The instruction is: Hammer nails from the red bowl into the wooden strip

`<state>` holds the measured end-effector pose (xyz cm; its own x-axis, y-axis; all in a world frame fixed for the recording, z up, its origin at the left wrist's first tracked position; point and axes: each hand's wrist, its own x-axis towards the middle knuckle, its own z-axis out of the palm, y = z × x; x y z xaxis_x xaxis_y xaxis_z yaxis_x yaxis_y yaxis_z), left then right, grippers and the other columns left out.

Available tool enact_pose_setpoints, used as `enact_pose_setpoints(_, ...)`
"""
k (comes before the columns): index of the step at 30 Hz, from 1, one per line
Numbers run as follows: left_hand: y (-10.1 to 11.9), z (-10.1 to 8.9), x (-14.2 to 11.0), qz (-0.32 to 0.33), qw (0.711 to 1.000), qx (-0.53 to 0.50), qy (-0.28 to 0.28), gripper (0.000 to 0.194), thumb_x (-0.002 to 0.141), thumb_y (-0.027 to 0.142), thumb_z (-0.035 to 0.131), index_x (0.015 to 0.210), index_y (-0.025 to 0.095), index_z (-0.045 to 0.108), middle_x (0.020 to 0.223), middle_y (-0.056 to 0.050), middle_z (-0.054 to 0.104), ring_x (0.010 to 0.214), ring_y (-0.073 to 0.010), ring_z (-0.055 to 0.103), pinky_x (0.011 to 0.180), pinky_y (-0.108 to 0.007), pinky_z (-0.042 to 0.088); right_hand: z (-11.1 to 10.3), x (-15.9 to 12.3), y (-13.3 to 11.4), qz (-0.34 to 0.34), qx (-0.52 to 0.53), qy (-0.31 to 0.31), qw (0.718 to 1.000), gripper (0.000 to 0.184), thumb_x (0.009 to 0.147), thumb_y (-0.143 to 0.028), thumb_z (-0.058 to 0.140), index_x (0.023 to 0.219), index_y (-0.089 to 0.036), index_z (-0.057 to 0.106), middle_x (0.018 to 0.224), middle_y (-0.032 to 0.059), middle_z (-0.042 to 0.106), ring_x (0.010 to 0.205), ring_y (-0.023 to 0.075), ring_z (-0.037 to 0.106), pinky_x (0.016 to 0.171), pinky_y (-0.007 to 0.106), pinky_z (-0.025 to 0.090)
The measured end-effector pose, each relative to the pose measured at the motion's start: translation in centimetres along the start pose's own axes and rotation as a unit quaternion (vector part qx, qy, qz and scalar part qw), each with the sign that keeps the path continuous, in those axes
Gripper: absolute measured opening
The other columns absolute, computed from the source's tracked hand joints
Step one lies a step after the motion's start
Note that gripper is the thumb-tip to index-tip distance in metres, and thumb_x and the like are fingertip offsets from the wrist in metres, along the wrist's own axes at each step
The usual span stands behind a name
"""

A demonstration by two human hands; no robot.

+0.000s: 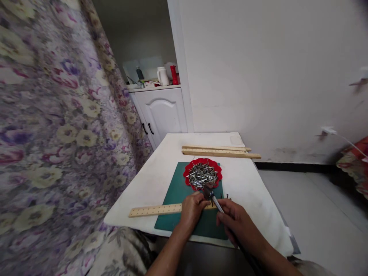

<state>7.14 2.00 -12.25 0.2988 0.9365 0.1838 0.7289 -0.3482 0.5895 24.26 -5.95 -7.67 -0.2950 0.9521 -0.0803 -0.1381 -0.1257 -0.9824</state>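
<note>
1. The right hand [235, 214] is wrapping its fingers around a hammer [217, 204], whose dark handle is running back under the forearm and whose metal shaft is slanting forward and to the left.
2. The hammer's head [209, 188] is hanging just beyond the left fingertips, near the front rim of the red bowl; whether it is touching anything, one cannot tell.
3. The left hand [193, 209] is lying over a wooden strip [155, 210] with its fingers bent and drawn together; whether they are pinching a nail, one cannot tell.
4. The wooden strip is lying crosswise near the table's front edge, partly on the green mat [175, 188], its left end reaching past the mat and showing rows of small dark dots. The hands are hiding part of its right portion.
5. A dark nail [227, 196] is standing upright just beyond the right hand's fingers.
6. The scalloped red bowl [186, 178] is sitting at the far part of the mat, holding a heap of silvery nails [202, 174].
7. More wooden strips [215, 151] are lying side by side beyond the bowl, some of their ends overhanging the right side of the white-covered table [143, 186].
8. A floral curtain [66, 126] is hanging on the left, and a white cabinet [163, 111] is standing behind the table, bearing a white jug [163, 76] and a red bottle-like container [174, 75].
</note>
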Motion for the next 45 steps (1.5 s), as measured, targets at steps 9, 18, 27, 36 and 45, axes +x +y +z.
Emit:
enact_pose_setpoints(9,0.6,-0.2,-0.2,-0.02,1.0,-0.015,-0.002,0.015,0.078,0.026,0.059,0.066,0.017,0.064,0.072,0.0,0.061,0.067,-0.0121,0.055,0.059,-0.02,0.032,0.3,-0.3,-0.2,-0.004,-0.05,0.003,0.999,0.028,0.085,-0.031,0.049,0.111,-0.021,0.047,0.074,-0.0048,0.058,0.028,0.0018,0.04,0.026,0.014,0.024)
enact_pose_setpoints(18,0.6,-0.2,-0.3,-0.025,1.0,-0.011,0.003,0.017,0.078,0.028,0.059,0.065,0.017,0.063,0.071,0.0,0.061,0.066,-0.0129,0.056,0.059,-0.021,0.033,0.7,-0.6,-0.5,-0.01,-0.052,0.012,0.999,0.031,0.085,-0.036,0.051,0.112,-0.021,0.048,0.072,-0.0044,0.057,0.028,0.0018,0.04,0.027,0.014,0.025)
enact_pose_setpoints(27,0.4,-0.3,-0.5,-0.01,1.0,-0.013,0.0,0.013,0.076,0.029,0.061,0.069,0.018,0.064,0.071,0.001,0.061,0.066,-0.0129,0.055,0.06,-0.022,0.034,-0.4,-0.7,-0.9,-0.032,-0.003,0.033,0.999,0.033,0.085,-0.038,0.053,0.112,-0.021,0.048,0.076,-0.0027,0.06,0.028,0.0004,0.038,0.027,0.014,0.023)
enact_pose_setpoints(36,0.1,-0.7,-2.3,0.029,0.997,-0.049,0.055,0.015,0.084,0.026,0.05,0.095,0.019,0.059,0.084,-0.003,0.059,0.076,-0.0152,0.055,0.07,-0.025,0.042,-2.2,-0.6,-1.8,-0.073,0.021,0.088,0.993,0.031,0.085,-0.039,0.055,0.107,-0.017,0.049,0.076,-0.0012,0.06,0.029,0.0002,0.037,0.026,0.014,0.027)
enact_pose_setpoints(45,1.0,-0.7,-3.1,0.101,0.989,-0.003,0.106,0.018,0.09,0.021,0.042,0.092,0.02,0.06,0.091,-0.007,0.059,0.091,-0.0195,0.053,0.079,-0.033,0.043,-3.4,-0.7,-2.2,-0.083,0.036,0.142,0.986,0.036,0.082,-0.041,0.058,0.107,-0.017,0.049,0.077,-0.0008,0.06,0.031,0.0025,0.038,0.025,0.016,0.032)
